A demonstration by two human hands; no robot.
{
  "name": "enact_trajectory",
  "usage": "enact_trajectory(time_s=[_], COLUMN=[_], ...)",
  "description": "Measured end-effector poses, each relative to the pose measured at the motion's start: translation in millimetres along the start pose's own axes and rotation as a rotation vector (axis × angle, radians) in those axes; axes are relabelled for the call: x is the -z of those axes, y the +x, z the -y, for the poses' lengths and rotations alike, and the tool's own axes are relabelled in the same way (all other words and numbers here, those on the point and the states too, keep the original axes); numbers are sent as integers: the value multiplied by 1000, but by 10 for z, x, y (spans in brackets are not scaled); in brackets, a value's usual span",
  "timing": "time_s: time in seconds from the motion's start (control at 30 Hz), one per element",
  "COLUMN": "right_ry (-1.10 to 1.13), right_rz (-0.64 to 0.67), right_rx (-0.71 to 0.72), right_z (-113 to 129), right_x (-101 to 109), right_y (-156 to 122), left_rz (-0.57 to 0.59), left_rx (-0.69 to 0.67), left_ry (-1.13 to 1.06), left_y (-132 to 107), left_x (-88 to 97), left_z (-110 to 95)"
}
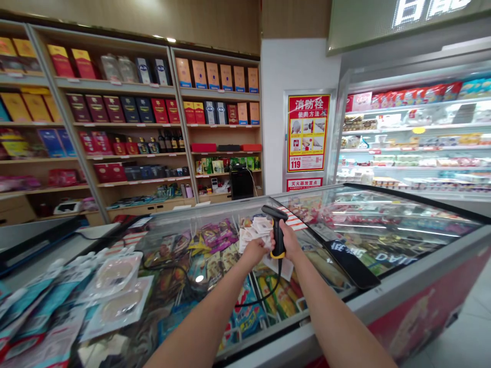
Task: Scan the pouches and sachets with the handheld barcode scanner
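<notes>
My right hand (288, 243) grips a black barcode scanner (275, 223) with a yellow base, its head pointing left and its black cord (264, 296) trailing down over the glass. My left hand (256, 250) is closed on a bunch of small white packets (253, 229) held right beside the scanner's head. Both hands are raised together above the glass lid of a chest freezer (418, 266) full of colourful wrapped frozen goods.
Flat clear-and-blue packages (111, 286) lie piled on the freezer's left end. A dark tablet-like slab (351, 263) rests on the glass at right. Behind stand wooden shelves of boxed goods (130, 110), a red fire-hydrant poster (308, 133) and an open refrigerated case (418, 143).
</notes>
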State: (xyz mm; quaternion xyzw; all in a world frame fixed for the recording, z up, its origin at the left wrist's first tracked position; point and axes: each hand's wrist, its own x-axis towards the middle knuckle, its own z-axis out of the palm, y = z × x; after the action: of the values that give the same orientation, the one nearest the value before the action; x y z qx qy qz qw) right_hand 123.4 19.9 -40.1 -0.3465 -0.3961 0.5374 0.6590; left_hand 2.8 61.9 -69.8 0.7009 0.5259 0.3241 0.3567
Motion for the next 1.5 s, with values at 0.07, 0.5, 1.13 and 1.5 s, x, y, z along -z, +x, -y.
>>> enact_trajectory(time_s=[0.07, 0.5, 1.13, 1.5], right_ry=[-8, 53, -316, -322], right_rz=[25, 140, 162, 144], right_rx=[-14, -58, -142, -162], right_z=[-6, -91, -103, -117], right_x=[15, 20, -69, -77], right_y=[4, 12, -105, -112], left_rz=[22, -267, -586, -605], left_rx=[67, 129, 38, 39], left_ry=[-105, -1310, -1301, -1304], left_y=[37, 300, 371, 374], left_x=[109, 555, 300, 290], left_z=[19, 86, 243, 257])
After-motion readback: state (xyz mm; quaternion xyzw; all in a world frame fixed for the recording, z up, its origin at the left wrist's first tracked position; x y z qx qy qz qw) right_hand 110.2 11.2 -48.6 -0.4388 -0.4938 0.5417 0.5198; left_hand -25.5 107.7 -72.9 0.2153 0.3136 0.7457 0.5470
